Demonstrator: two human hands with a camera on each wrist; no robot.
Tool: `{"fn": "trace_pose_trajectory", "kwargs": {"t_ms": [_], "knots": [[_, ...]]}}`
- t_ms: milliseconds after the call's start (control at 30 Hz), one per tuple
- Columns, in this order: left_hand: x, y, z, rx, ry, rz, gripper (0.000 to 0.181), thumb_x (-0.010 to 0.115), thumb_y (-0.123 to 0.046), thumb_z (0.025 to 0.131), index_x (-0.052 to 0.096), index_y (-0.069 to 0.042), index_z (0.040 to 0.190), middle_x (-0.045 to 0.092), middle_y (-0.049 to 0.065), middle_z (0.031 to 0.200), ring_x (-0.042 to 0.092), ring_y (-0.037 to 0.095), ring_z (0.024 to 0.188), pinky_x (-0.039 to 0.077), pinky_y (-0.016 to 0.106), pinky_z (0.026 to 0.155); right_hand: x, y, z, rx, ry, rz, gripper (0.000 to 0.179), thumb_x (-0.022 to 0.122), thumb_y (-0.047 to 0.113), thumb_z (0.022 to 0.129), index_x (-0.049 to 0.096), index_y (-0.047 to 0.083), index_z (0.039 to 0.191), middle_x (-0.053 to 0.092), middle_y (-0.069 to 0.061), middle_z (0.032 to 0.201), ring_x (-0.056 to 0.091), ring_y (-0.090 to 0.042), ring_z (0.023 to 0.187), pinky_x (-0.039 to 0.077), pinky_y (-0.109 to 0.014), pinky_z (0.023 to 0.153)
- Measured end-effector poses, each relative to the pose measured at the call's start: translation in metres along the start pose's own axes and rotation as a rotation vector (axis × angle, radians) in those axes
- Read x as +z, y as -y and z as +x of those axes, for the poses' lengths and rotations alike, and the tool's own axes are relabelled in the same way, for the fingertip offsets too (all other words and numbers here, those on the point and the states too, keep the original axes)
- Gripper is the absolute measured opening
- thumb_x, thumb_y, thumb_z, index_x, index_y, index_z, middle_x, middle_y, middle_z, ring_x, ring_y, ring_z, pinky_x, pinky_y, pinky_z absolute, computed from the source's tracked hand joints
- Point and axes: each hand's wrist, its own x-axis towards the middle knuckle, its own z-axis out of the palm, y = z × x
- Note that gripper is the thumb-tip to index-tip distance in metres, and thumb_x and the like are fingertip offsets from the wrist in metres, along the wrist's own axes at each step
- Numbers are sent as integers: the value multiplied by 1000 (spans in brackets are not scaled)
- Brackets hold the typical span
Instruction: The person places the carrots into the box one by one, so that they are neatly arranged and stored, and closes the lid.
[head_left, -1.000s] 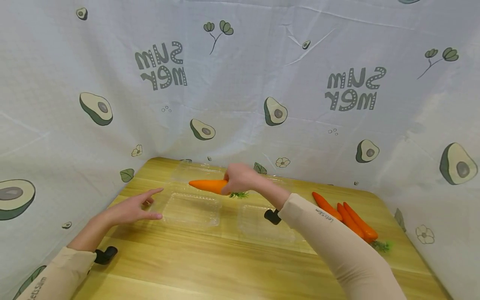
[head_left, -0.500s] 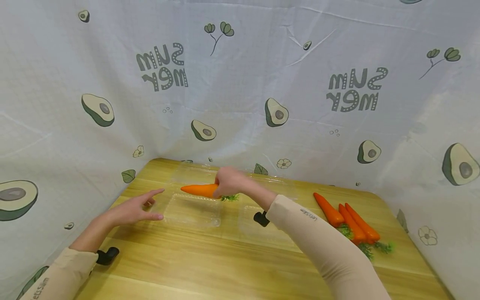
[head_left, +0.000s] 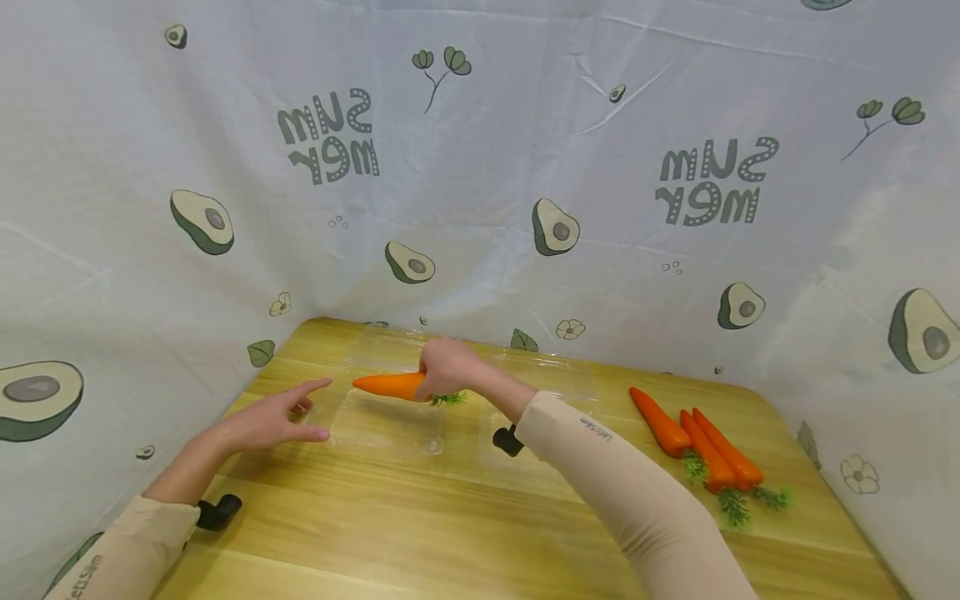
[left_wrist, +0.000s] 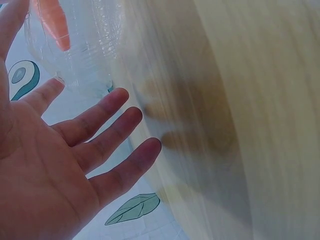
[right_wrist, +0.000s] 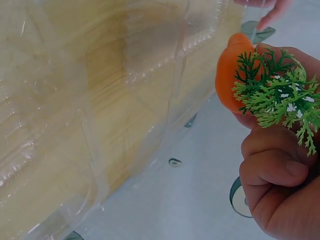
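My right hand [head_left: 448,367] grips an orange carrot [head_left: 390,385] near its leafy end, holding it above the left clear plastic container [head_left: 386,421]. The carrot's tip points left, and its green leaves [right_wrist: 280,90] hang beside my fingers in the right wrist view. My left hand [head_left: 273,418] is by the container's left side with fingers spread and nothing in them. In the left wrist view the palm of this left hand [left_wrist: 65,160] shows, with the carrot's tip [left_wrist: 54,25] beyond the clear plastic.
A second clear container [head_left: 498,458] stands to the right, partly hidden by my right forearm. Several carrots [head_left: 660,421] with green tops lie at the right of the wooden table [head_left: 360,533]. A patterned curtain [head_left: 480,167] hangs behind the table.
My right hand has moved left and slightly lower with the carrot, over the left container. My left hand has stayed almost in place. The carrots on the right are less covered by my arm.
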Motion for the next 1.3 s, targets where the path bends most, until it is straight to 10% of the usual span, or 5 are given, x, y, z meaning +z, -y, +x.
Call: {"fn": "trace_pose_trajectory", "kwargs": {"t_ms": [1300], "knots": [[-1, 0, -1, -6, 12, 9, 91, 73, -48, 90, 27, -11, 159, 54, 28, 136, 55, 43, 123, 46, 59, 96, 28, 5, 26, 118, 75, -101, 32, 80, 24, 80, 57, 18, 58, 42, 5, 56, 35, -11, 52, 29, -26, 47]]}}
